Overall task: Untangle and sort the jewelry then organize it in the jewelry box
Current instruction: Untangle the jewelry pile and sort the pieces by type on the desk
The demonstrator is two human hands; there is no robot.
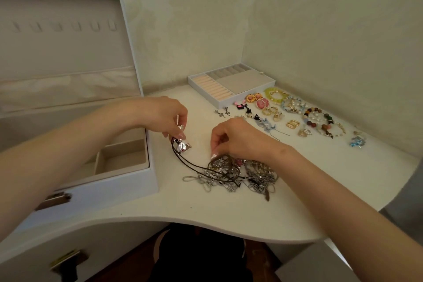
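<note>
**Pendant lifted from the knot, chains not yet freed**

From my seat I see the tangle of chains (240, 174) lying on the white table (206, 204), just right of the open jewelry box (128, 185). It is a heap of silver and dark metal links with small charms caught in it. A dark cord (194, 163) loops out of its left side up to a shiny silver pendant (182, 144). My left hand (167, 117) has its fingers curled down and pinches that pendant by its top, hiding its upper part. My right hand (233, 137) is also curled, its fingertips pinching the upper left edge of the tangle. The wrist covers the strands behind it.

The box stands with its lid (64, 52) upright and beige compartments showing. Farther back against the wall sits a ring tray (219, 104). To its right, well apart from the knot, lie sorted earrings (262, 103) and beaded bracelets (317, 119) in loose groups.
</note>
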